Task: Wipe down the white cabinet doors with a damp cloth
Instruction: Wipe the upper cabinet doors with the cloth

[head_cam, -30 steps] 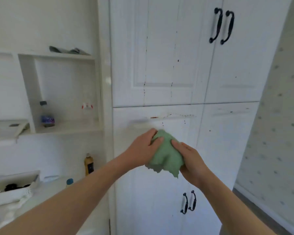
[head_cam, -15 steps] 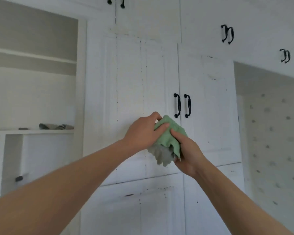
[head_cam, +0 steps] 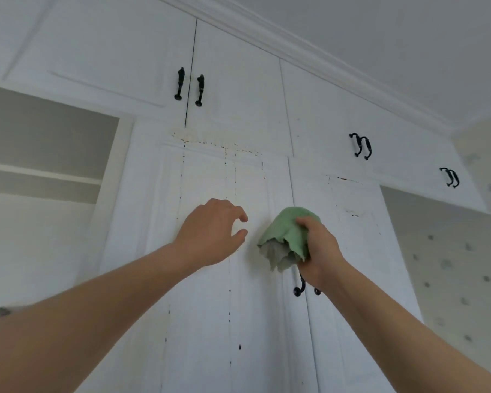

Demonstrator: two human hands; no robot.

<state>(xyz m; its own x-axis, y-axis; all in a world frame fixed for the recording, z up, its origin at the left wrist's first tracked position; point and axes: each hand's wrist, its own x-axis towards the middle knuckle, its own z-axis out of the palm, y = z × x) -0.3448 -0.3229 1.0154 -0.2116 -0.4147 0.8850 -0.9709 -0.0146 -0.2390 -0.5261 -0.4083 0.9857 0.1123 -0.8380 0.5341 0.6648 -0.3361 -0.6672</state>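
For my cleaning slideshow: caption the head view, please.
Right hand grips a green cloth before a stained white cabinet door; left hand free.

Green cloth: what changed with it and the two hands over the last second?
The left hand let go of the green cloth and moved off to its left, fingers loosely curled and holding nothing. The right hand kept its grip and carried the cloth up from the lower doors to the tall cabinet doors. The doors' dark streaks remain.
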